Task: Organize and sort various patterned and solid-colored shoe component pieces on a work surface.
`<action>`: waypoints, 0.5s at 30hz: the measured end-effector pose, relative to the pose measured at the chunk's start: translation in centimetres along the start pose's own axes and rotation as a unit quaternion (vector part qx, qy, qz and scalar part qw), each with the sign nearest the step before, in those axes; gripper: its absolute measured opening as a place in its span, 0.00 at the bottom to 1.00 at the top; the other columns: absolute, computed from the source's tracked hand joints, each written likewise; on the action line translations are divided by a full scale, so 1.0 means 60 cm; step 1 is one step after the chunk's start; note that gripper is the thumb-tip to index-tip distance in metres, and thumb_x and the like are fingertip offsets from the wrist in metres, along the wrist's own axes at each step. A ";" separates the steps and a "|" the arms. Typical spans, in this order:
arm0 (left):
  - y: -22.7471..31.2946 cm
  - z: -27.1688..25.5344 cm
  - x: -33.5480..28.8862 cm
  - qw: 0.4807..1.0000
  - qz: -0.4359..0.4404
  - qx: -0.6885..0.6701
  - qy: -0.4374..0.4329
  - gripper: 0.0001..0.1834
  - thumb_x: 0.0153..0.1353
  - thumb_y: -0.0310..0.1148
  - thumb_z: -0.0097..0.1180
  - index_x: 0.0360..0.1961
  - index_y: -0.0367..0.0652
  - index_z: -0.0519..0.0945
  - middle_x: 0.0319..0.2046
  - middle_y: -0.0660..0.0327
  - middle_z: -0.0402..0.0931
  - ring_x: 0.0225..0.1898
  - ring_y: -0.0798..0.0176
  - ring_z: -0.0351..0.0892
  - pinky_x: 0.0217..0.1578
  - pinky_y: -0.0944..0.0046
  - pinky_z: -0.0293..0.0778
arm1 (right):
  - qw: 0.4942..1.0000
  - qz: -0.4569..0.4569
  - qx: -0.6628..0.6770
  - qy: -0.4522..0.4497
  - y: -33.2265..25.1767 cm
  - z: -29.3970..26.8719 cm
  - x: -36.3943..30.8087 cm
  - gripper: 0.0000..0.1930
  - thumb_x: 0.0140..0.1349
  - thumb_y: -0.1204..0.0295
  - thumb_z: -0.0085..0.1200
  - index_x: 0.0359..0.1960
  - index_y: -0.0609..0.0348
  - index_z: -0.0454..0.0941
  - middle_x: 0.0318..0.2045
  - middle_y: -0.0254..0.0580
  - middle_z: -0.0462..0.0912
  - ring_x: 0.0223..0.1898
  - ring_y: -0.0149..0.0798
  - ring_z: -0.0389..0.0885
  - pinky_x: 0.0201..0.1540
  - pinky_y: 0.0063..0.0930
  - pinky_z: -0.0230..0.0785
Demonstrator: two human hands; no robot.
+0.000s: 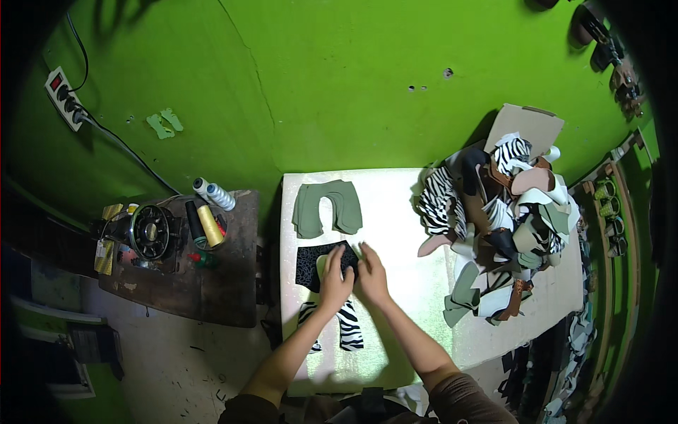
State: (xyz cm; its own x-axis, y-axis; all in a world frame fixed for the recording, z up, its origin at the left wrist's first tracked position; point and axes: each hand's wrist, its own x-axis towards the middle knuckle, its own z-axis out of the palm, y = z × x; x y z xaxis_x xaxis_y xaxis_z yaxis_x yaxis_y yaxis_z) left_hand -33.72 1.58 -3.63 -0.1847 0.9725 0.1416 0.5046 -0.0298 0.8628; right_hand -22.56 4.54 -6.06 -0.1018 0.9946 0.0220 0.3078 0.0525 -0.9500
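Observation:
Black patterned pieces (308, 266), cut from sheet material, lie on the pale tabletop under my hands. My left hand (337, 277) rests over them with its fingers stretched out and apart. Against their right edge, my right hand (373, 274) has its fingers extended, nothing visibly gripped in them. Part of the black pieces' outline is hidden by my hands. Beyond them lies a fanned stack of olive green U-shaped cutouts (309, 209). Zebra-striped cutouts (351, 332) lie nearer to me, partly covered by my left forearm.
A large heap of mixed cutouts (522, 212) covers the right side of the pale table (417, 283). On the left, a dark sewing-machine table (205, 297) carries a handwheel (150, 232) and thread cones (210, 225). A power strip (65, 99) hangs on the green wall.

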 end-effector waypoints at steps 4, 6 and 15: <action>0.030 0.041 -0.063 0.997 -0.001 -0.033 -0.072 0.16 0.57 0.30 0.51 0.46 0.39 0.73 0.51 0.51 0.68 0.52 0.49 0.68 0.52 0.58 0.65 | 1.000 0.001 0.001 -0.030 0.005 -0.058 -0.091 0.17 0.58 0.79 0.42 0.50 0.66 0.70 0.56 0.52 0.68 0.58 0.48 0.66 0.59 0.31 0.58; 0.051 0.060 -0.078 0.998 0.017 -0.041 -0.044 0.10 0.57 0.31 0.53 0.38 0.37 0.77 0.45 0.53 0.73 0.47 0.51 0.72 0.47 0.59 0.68 | 0.999 0.010 0.013 -0.031 -0.002 -0.098 -0.121 0.15 0.57 0.79 0.42 0.47 0.65 0.72 0.52 0.55 0.71 0.55 0.53 0.69 0.58 0.35 0.60; 0.151 0.200 -0.147 0.990 -0.066 -0.055 -0.115 0.06 0.55 0.28 0.55 0.31 0.36 0.77 0.32 0.53 0.76 0.36 0.54 0.76 0.38 0.62 0.71 | 0.993 -0.030 -0.083 -0.082 0.011 -0.330 -0.187 0.14 0.57 0.79 0.43 0.44 0.63 0.74 0.43 0.49 0.75 0.46 0.48 0.73 0.49 0.33 0.65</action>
State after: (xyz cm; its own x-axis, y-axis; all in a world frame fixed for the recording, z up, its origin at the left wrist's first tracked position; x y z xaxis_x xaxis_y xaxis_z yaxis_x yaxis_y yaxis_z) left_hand -17.41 -4.50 -2.85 -0.0395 0.9961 -0.0792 0.3925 0.0883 0.9155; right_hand -2.47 -4.81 -0.79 -0.2727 0.9620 0.0140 0.4473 0.1397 -0.8834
